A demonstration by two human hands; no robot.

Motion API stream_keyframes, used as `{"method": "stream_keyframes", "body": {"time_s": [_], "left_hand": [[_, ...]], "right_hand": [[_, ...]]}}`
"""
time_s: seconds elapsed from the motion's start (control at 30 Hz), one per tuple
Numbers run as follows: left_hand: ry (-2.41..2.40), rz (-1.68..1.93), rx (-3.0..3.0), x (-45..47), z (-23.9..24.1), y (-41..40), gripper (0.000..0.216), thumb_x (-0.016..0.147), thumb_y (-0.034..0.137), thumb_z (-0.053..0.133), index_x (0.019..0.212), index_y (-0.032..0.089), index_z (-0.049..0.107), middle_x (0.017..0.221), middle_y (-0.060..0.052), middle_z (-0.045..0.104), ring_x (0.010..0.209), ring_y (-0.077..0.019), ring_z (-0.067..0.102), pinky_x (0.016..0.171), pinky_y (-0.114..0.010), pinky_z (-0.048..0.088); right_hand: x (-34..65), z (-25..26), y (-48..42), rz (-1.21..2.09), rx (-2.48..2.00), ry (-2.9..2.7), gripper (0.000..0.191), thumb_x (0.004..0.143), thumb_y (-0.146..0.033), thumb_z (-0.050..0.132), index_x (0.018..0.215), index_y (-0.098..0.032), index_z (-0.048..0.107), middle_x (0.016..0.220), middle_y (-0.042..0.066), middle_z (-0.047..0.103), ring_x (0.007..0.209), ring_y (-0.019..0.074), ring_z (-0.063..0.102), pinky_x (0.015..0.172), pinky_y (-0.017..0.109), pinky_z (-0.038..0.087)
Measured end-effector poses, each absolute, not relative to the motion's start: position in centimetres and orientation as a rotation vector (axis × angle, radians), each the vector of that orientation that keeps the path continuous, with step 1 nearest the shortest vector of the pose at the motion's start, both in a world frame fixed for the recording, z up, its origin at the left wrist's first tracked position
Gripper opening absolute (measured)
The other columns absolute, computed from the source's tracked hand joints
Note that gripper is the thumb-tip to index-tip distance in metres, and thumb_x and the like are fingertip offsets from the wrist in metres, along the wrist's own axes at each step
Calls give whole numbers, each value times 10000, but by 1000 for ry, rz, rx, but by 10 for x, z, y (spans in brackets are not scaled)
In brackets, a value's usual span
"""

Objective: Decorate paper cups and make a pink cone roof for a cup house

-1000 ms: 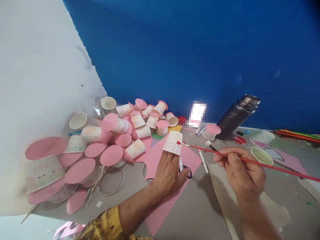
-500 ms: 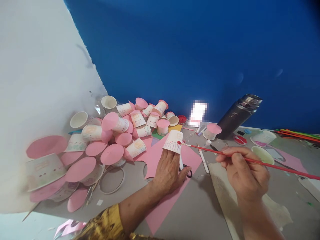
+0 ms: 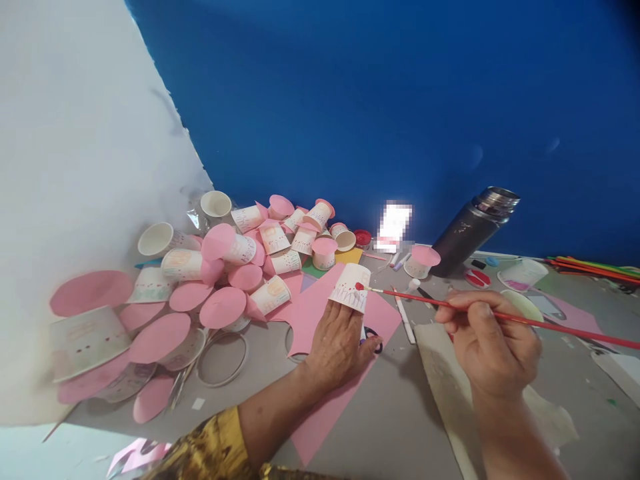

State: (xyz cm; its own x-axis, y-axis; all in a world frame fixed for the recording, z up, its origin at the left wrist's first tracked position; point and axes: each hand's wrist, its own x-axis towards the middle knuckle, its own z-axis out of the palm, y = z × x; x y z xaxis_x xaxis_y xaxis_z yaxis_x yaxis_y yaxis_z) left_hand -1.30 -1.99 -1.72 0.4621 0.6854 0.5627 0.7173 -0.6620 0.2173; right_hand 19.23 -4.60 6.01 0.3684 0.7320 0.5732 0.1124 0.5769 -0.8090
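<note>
While the right hand (image 3: pixel 493 340) pinched a red paintbrush (image 3: pixel 415 298), its tip at the side of an upside-down white cup (image 3: pixel 345 283), the left hand (image 3: pixel 334 347) lay thumb outspread, fingers reaching inside that cup; with their tips hidden, their hold could not be told. A wrist slip might have smeared the cup's drawn marks or dripped red onto the pink sheet (image 3: pixel 320 427) below. Leftward, crowded pink-topped cups (image 3: pixel 223 309) seemed likely to topple if bumped; rightward, grey counter (image 3: pixel 400 420) before a beige cloth (image 3: pixel 445 373) gave some room, while a flask (image 3: pixel 467 237) and blue wall (image 3: pixel 375 100) bounded the far side.
</note>
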Motion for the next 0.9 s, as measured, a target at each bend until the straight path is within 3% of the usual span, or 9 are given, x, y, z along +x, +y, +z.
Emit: {"method": "stream_keyframes", "body": {"time_s": [0.13, 0.33, 0.53, 0.9], "left_hand": [[-1266, -977, -2636, -13, -17, -20, 534, 955, 406, 639, 1360, 68, 555, 1327, -277, 643, 1361, -442, 542, 1066, -632, 496], [-1293, -964, -2631, -12, -16, -20, 517, 942, 398, 667, 1363, 113, 577, 1429, -251, 597, 1400, -434, 517, 1085, -614, 494], [-1245, -932, -2611, -11, -15, -21, 389, 946, 412, 660, 1172, 96, 673, 1228, -231, 684, 1249, -415, 619, 1029, -575, 536], [-1258, -993, -2625, -12, -17, -20, 462, 961, 365, 629, 1335, 97, 587, 1318, -244, 642, 1316, -405, 575, 1058, -598, 512]], "right_hand": [[194, 58, -46, 511, -976, -1189, 241, 978, -397, 663, 880, -200, 761, 698, 42, 710, 629, 167, 648, 506, 277, 459], [191, 60, -47, 468, -938, -1141, 251, 968, -414, 673, 862, -203, 756, 692, 43, 715, 621, 175, 656, 476, 273, 435], [194, 56, -47, 520, -1062, -1213, 272, 990, -425, 646, 890, -195, 751, 707, 46, 719, 642, 172, 646, 538, 291, 474], [195, 60, -39, 429, -933, -1025, 234, 942, -393, 704, 832, -189, 734, 644, 22, 681, 541, 148, 596, 480, 268, 431]]}}
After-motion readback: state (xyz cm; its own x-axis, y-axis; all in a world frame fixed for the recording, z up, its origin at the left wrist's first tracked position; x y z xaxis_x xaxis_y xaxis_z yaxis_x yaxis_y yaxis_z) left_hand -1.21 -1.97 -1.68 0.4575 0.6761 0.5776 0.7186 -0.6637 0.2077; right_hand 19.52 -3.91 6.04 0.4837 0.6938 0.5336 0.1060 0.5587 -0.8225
